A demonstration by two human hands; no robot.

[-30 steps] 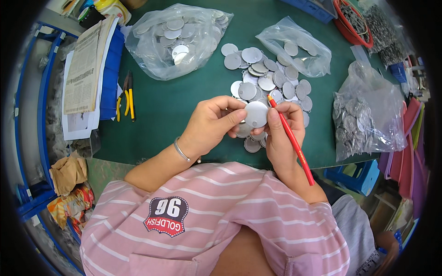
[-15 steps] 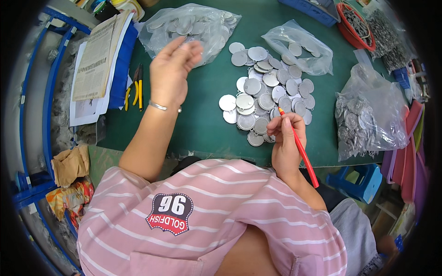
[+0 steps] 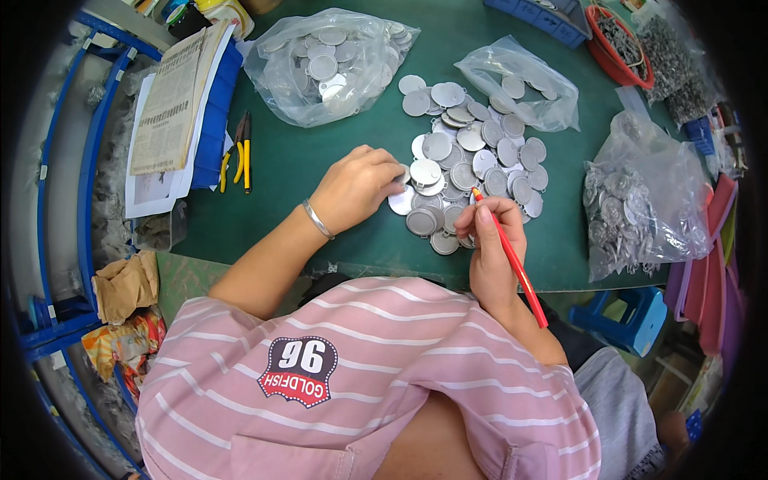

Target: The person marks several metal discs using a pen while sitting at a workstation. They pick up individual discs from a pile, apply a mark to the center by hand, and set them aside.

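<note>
A pile of flat round silver metal discs (image 3: 462, 174) with small loops on their rims lies on the green table. At its left edge is my left hand (image 3: 356, 188), fingers curled and fingertips closed on a disc (image 3: 405, 174) that they partly cover. My right hand (image 3: 498, 246) is at the pile's near side and grips a red pencil (image 3: 518, 270), its yellowish tip pointing up and away over the discs. Beyond my left hand lies a clear plastic bag (image 3: 280, 84) with more discs inside.
Another clear bag (image 3: 532, 108) lies behind the pile. To the right are a bag of metal parts (image 3: 620, 200), a red basket (image 3: 646, 78) and a blue bin (image 3: 552, 24). Yellow-handled pliers (image 3: 239, 164) and papers (image 3: 164, 120) lie left. A blue stool (image 3: 632, 320) stands below.
My left hand has come down from over the bag of discs to the pile's left edge, its fingers closing on a disc. The pencil in my right hand has shifted slightly left.
</note>
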